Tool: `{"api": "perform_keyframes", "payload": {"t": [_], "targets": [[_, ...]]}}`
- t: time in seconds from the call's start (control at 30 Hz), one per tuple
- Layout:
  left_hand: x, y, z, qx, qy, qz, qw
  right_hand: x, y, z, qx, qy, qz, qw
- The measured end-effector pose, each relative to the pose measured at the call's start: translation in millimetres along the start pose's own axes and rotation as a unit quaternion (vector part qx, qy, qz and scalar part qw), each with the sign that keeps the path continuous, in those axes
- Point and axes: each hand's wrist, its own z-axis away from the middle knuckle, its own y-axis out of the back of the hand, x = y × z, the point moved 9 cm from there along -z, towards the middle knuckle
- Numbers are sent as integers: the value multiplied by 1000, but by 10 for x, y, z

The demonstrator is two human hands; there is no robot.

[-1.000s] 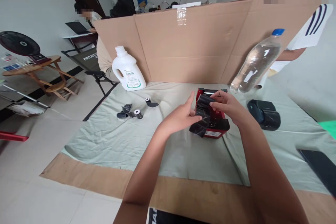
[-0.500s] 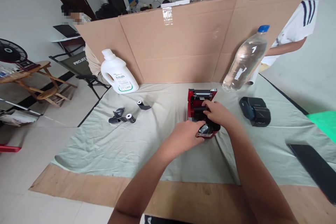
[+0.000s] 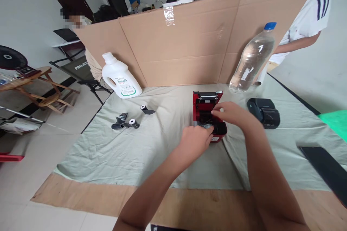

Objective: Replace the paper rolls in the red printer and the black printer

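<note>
A small red and black printer (image 3: 223,133) stands on the cloth with its lid (image 3: 208,96) tipped up. Dark material, apparently the black ribbon roll, lies inside; its outline is hard to make out. My left hand (image 3: 195,140) is at the printer's front left, its fingers curled over the front opening where shiny black film (image 3: 205,125) shows. Its grip is partly hidden. Over the right side of the opening is my right hand (image 3: 230,113), fingers bent and a little apart, with nothing visible between them.
Several small black rolls with loose strips (image 3: 132,123) lie at left. A black device (image 3: 263,113) and a phone (image 3: 324,168) are at right. A white jug (image 3: 121,77) and a water bottle (image 3: 252,61) stand before a cardboard panel (image 3: 179,50). A person's arm (image 3: 298,45) shows behind it.
The black roll, held above the printer a second ago, has gone down into it. My left hand has moved to the printer's front, and my right hand has drawn slightly back from the roll.
</note>
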Motion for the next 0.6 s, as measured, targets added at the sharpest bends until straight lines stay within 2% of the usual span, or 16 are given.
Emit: {"api": "perform_keyframes", "payload": {"t": [0.07,0.13,0.2,0.27,0.4,0.6], "targets": [[14,-33,1,-7,-1,-10,1000,135,303,58,108,-19,-34,993],[38,-66,1,-10,-4,-21,1000,147,527,96,224,-2,-54,973],[74,-85,1,-4,-10,-34,999,54,547,56,259,46,-84,961],[121,-93,11,0,-16,-42,999,-29,465,-18,237,75,-118,961],[232,-72,63,-10,-24,-54,998,-63,372,-6,167,69,-112,977],[304,-56,138,-26,-33,-56,998,-55,131,124,-27,80,-86,993]]}}
